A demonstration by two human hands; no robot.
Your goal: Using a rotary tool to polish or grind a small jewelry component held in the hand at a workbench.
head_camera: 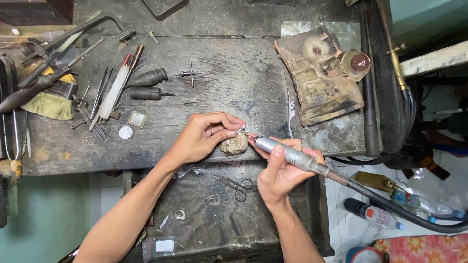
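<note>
- Head view: your left hand [204, 136] is closed in a pinch, thumb and forefinger pressed together on a tiny pale metal piece [241, 128] held just above a tan lump-shaped block [234, 144].
- That block sits at the near edge of the worn grey tabletop [219, 73], touching your left fingers.
- Your right hand [282, 170] is wrapped tight around a silver rotary handpiece [287, 152], gripped like a pen; its thin tip points left and meets the small piece at your left fingertips.
- A thick black flexible cable [390, 207] runs from the back of the handpiece down to the right.
- Below your hands a dark lower tray [204, 219] holds small black scissors [238, 186], near your right wrist, and a little ring [180, 214].
- Farther left on the tabletop lie tweezers and gravers [112, 92], well apart from your hands.
- At upper right rests a scorched brown block [319, 73].
</note>
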